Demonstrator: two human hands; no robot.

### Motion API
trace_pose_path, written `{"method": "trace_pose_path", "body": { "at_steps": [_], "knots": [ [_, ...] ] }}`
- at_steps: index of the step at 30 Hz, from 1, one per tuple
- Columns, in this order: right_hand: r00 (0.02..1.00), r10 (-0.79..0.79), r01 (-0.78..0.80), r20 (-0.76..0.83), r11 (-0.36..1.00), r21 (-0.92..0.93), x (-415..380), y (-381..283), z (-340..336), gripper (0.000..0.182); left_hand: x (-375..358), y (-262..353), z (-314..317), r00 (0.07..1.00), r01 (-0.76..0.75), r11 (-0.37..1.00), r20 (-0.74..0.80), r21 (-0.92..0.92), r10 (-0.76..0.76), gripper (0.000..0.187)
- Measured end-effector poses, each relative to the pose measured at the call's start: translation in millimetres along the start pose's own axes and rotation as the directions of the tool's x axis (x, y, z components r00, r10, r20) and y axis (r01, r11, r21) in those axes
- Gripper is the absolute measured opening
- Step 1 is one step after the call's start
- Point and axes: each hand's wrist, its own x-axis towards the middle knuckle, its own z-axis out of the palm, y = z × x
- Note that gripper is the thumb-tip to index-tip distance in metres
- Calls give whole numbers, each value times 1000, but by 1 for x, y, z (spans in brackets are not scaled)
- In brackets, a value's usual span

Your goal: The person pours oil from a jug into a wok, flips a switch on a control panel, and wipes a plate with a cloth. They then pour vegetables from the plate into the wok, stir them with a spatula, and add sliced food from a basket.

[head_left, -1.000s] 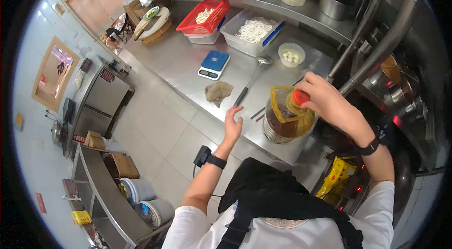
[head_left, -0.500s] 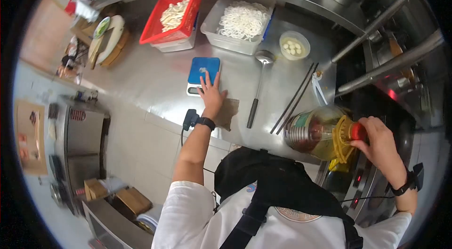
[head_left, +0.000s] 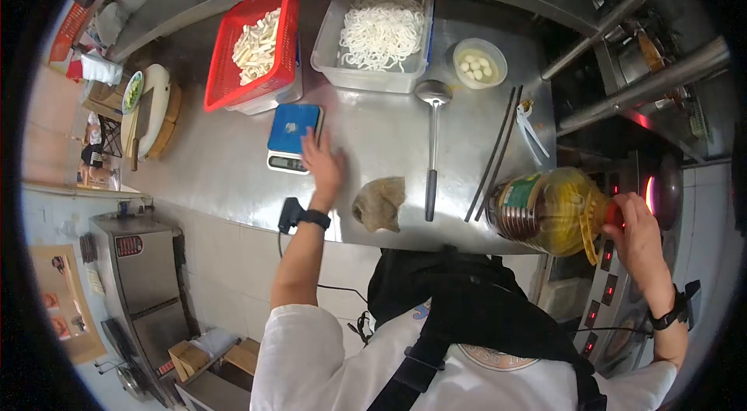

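My left hand rests at the right edge of a kitchen scale with a blue top and white base, its fingers stretched out. A brown, crumpled cloth lies on the steel table just right of my left wrist. At the table's right front corner is a large clear jug of yellow oil, its neck pointing right in this view. My right hand has its fingers closed around the red cap. A ladle with a black handle lies between the cloth and the jug.
Long dark chopsticks and a white-handled tool lie near the jug. Behind stand a red basket of pale strips, a noodle tub and a bowl of white balls. A knife lies on the round board.
My left hand has shifted left along with the scale, leaving more of the cloth in sight. The jug, with my right hand still on its cap, appears slightly further right as the view shifts.
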Motion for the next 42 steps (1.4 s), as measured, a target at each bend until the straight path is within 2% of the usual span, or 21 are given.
{"method": "trace_pose_path", "body": {
  "at_steps": [1, 3, 5, 6, 8, 9, 11, 13, 15, 16, 17, 19, 22, 25, 26, 28, 33, 36, 37, 39, 42],
  "knots": [
    [1000, 30, -30, -6, 999, -25, 0, -1, 0, 46, -7, 1, 11, 993, -113, 976, -59, -186, 104, 61],
    [999, 46, -46, 26, 999, -14, 2, 2, -3, 47, -36, 44, 5, 981, -154, 946, 74, -284, 182, 55],
    [995, 70, -71, 63, 998, 0, 2, -1, -8, 47, -71, 101, -42, 925, -226, 961, 274, -158, 263, 45],
    [998, 24, -25, 64, 1000, 11, 3, -6, -12, 46, -84, 102, -41, 923, -230, 960, 276, -158, 267, 45],
    [998, -18, 16, 67, 1000, 21, 3, -6, -13, 46, -101, 102, -34, 816, -477, 872, 311, -113, 486, 44],
    [998, -37, 38, 54, 999, -19, 3, -4, -10, 45, -98, 98, -28, 812, -480, 869, 316, -116, 491, 44],
    [998, -45, 47, 52, 998, -51, 2, -1, -5, 45, -89, 91, -19, 825, -379, 918, 408, -114, 391, 45],
    [1000, -11, 13, 16, 992, -126, 6, 1, -1, 47, -75, 94, -3, 858, -366, 928, 360, -77, 368, 44],
    [998, 66, -63, 26, 993, -101, 6, 2, 4, 48, -55, 105, 5, 950, -160, 975, 243, -156, 195, 37],
    [990, 134, -131, 38, 988, -81, 5, 2, 5, 48, -49, 117, 6, 964, -195, 951, 131, -239, 231, 32],
    [990, 139, -136, 36, 987, -83, 4, 3, 5, 48, -47, 130, 8, 956, -158, 942, 192, -297, 221, 30],
    [973, 204, -198, 105, 978, -63, 2, 4, 5, 49, -55, 166, 9, 934, -97, 964, 313, -246, 174, 36],
    [992, 128, -128, 14, 992, 12, 7, -12, -12, 47, -58, 180, 28, 916, -68, 973, 372, -222, 149, 41],
    [996, 27, -26, 84, 1000, -4, 2, -5, -13, 46, -60, 161, 29, 897, -61, 969, 412, -241, 159, 38],
    [996, 23, -23, 84, 1000, -2, 3, -3, -13, 46, -65, 152, 19, 919, -48, 961, 366, -274, 150, 37],
    [1000, -17, 17, 14, 1000, 25, 3, 0, -9, 45, -74, 125, -4, 874, 12, 985, 481, -172, 74, 40],
    [999, -36, 38, -38, 998, 43, 4, 2, -4, 46, -72, 80, -42, 934, 99, 992, 352, -81, -65, 39],
    [997, -51, 55, -64, 997, 63, 2, 5, -3, 46, -62, 92, -68, 980, 155, 984, 139, -86, -142, 45],
    [995, -59, 65, -76, 995, 79, 2, 7, -3, 46, -57, 105, -73, 982, 143, 986, 138, -87, -131, 45],
    [994, -59, 66, -86, 994, 84, 4, 7, -3, 46, -54, 135, -70, 996, 24, 958, -79, -286, -49, 42],
    [992, -79, 87, -99, 994, 72, 8, 5, -4, 45, -21, 190, -26, 987, -115, 897, -147, -426, 57, 46]
  ]
}}
